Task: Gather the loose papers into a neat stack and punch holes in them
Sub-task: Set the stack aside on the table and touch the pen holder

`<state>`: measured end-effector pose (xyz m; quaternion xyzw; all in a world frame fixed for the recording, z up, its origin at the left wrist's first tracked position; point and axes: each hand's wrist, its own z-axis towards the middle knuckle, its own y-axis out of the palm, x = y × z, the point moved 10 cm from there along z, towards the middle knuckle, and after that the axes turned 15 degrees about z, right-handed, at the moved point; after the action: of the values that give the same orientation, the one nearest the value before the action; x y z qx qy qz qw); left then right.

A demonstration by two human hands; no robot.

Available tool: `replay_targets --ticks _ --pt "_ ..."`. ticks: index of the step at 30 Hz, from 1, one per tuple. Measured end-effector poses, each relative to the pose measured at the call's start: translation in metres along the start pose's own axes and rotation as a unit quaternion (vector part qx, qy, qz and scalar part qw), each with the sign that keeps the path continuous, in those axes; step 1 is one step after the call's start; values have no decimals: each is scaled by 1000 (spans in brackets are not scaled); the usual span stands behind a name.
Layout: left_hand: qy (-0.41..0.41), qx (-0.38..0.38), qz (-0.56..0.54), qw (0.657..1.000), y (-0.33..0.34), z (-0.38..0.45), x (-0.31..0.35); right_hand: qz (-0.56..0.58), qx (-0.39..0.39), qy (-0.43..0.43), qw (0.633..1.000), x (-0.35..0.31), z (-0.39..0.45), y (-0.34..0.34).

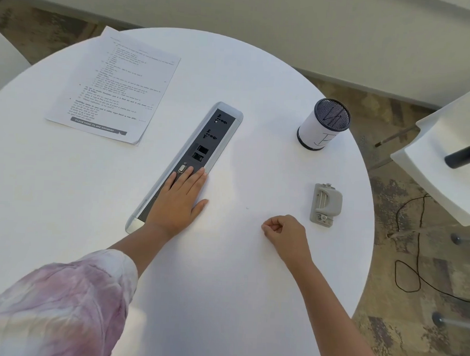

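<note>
Papers (112, 87) lie at the far left of the round white table (224, 271), well apart from both hands, with one corner hanging just past the table's far rim. They sit roughly squared, a sheet edge peeking out along the near right side, and their long axis runs from near-left to far-right, tilted against the person's line of sight. The left hand (177, 199) is the nearer of the two: it lies flat, palm down, fingers stretched out together, resting on the near end of the grey power strip (187, 161) set into the table; it holds nothing. From there the papers are up and to the left, across bare tabletop. The right hand (285, 232) rests on the table in a loose fist, fingers curled in, and appears to hold nothing. Just beside it, to the far right, sits the grey hole punch (325, 204), its long axis pointing away from the person. So the reach for the sheets looks like the left hand's job, the punch the right's.

Farther back on the right stands a mesh pen cup (323, 124) wrapped in white paper. Around the table are white chairs, a patterned floor and a black cable (413, 255) looping on it.
</note>
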<state>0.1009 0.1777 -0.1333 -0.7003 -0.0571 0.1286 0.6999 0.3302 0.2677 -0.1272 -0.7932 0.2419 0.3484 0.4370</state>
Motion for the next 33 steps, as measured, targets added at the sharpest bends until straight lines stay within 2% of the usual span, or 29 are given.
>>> replay_targets --ticks 3,6,9,11,13,16,19,21,25,29,33 --pt "1 7 3 1000 -1 0 0 20 -14 4 1000 -1 4 1" --pt "0 11 -3 1000 -1 0 0 143 -21 61 988 8 8 -3" --pt "-3 14 -4 1000 -1 0 -1 291 -26 118 949 18 12 -7" --pt "-3 18 0 1000 -3 0 0 403 -25 155 902 20 15 -8" --pt "-3 21 -1 1000 -4 0 0 454 -21 167 875 11 19 -10" --pt "0 20 -1 1000 -5 0 0 412 1 105 905 -26 35 -31" --pt "1 11 -2 1000 -3 0 0 291 44 4 956 -79 56 -74" --pt "-1 7 -2 1000 -2 0 -1 219 78 -42 972 -108 73 -106" --pt "-2 6 -4 1000 -1 1 -1 182 155 -76 968 -137 110 -147" --pt "-2 6 -4 1000 0 1 -1 222 232 -23 947 -115 143 -163" --pt "-2 9 -6 1000 -2 1 -1 235 248 6 940 -100 156 -169"
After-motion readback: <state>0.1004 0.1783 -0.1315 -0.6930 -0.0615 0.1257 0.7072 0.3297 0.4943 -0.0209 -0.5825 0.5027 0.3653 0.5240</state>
